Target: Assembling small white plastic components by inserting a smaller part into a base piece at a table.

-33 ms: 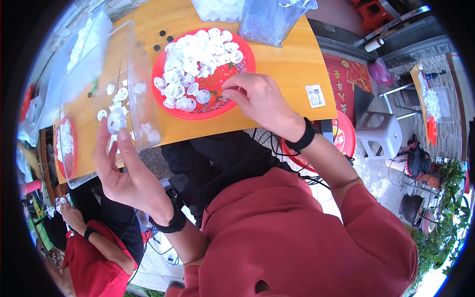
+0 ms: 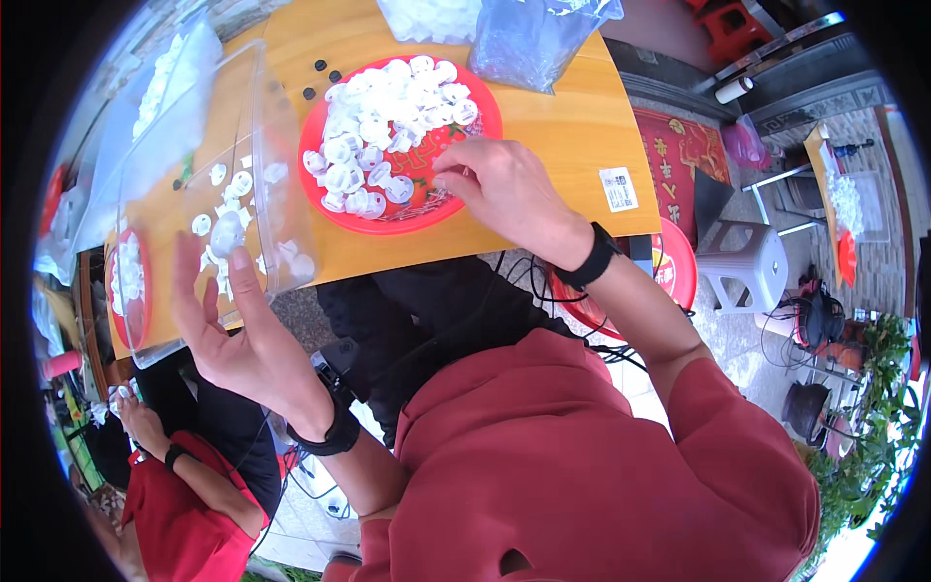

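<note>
My left hand (image 2: 254, 354) is over the near part of a clear plastic box (image 2: 283, 145), its fingers and thumb spread apart. Just beyond the thumb tip is a round white plastic piece (image 2: 228, 233), apparently out of the fingers' grip. More white pieces (image 2: 242, 182) lie scattered in the box. At the right edge of a round red tray (image 2: 388, 227), my right hand (image 2: 514, 199) has thumb and forefinger pinched together; what they hold, if anything, is too small to name. A heap of round white pieces (image 2: 373, 112) fills much of the tray, with tiny clear bits (image 2: 422, 202) along its near right side.
Beyond the tray lie plastic bags (image 2: 533, 48) and small black caps (image 2: 321, 65). A white label (image 2: 619, 189) is at the right of the wooden table (image 2: 572, 136). A grey stool (image 2: 747, 262) stands right; a person in red (image 2: 199, 514) sits at lower left.
My left fingers have opened away from the round white piece that they held with the thumb. My right hand stays pinched at the tray with barely any movement.
</note>
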A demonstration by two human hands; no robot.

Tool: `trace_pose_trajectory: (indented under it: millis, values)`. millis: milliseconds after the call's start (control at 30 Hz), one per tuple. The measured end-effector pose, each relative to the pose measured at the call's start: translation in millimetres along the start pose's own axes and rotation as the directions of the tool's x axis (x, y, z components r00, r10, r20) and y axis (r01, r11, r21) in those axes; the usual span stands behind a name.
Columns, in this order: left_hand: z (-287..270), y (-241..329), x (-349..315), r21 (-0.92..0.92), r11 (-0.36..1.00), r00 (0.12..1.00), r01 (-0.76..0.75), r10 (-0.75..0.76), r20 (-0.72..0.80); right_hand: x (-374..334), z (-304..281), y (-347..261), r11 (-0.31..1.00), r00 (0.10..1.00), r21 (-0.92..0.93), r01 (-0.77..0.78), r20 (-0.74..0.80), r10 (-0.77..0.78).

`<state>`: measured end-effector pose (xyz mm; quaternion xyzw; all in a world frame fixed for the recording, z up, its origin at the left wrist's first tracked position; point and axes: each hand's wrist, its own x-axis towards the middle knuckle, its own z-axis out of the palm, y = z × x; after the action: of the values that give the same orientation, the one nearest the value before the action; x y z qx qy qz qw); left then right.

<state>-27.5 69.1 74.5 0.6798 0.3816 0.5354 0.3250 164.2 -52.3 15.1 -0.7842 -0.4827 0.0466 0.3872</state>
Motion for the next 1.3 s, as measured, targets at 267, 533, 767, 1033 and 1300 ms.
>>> trace_pose_trajectory:
  millis: [267, 533, 767, 1033, 1300]
  values:
    - [8, -4, -53, -0.139, 0.989, 0.960, -0.056, 0.092, 0.265, 41, 49, -7, 0.956, 0.979, -0.291, 0.031, 0.204, 0.031]
    - [46, -46, -65, -0.345, 0.689, 0.709, 0.637, -0.348, 0.614, 39, 36, -9, 0.968, 0.987, -0.249, 0.025, 0.161, 0.016]
    - [53, -58, -65, -0.426, 0.439, 0.598, 0.791, -0.410, 0.688, -1, 20, -31, 0.985, 0.993, 0.165, 0.047, 0.103, -0.065]
    - [46, -64, -59, -0.353, 0.434, 0.546, 0.829, -0.489, 0.680, 44, 19, 19, 0.979, 0.991, -0.167, 0.118, 0.078, -0.106]
    - [40, -69, -57, -0.331, 0.473, 0.553, 0.817, -0.475, 0.684, 69, 37, 27, 0.879, 0.973, -0.440, 0.183, 0.209, -0.098]
